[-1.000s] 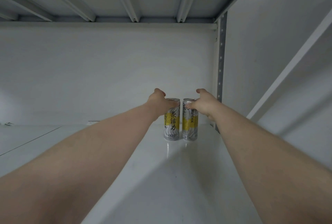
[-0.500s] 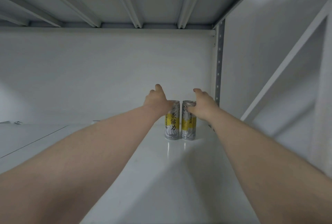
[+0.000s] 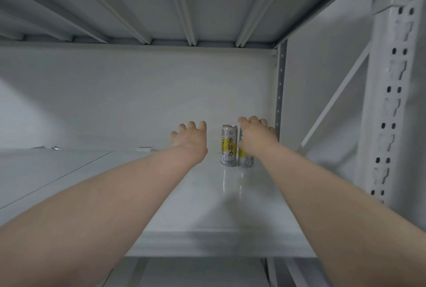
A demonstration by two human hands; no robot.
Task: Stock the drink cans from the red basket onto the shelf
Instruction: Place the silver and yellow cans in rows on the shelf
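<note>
Two slim silver-and-yellow drink cans stand upright side by side at the back right of the white metal shelf. The left can is fully visible. My left hand hovers just left of it with fingers spread, apart from the can and holding nothing. My right hand is in front of the right can and hides its upper half; its fingers look extended rather than wrapped round the can. The red basket is out of view.
The upper shelf's ribbed underside is close overhead. A perforated upright stands right behind the cans, and a thicker front post with a diagonal brace is at the right. Small metal clips lie along the back wall.
Both hands have let go of the cans. My left hand moved left and opened, and my right hand's fingers lifted. The view pulled back, so the shelf's front edge and front post now show.
</note>
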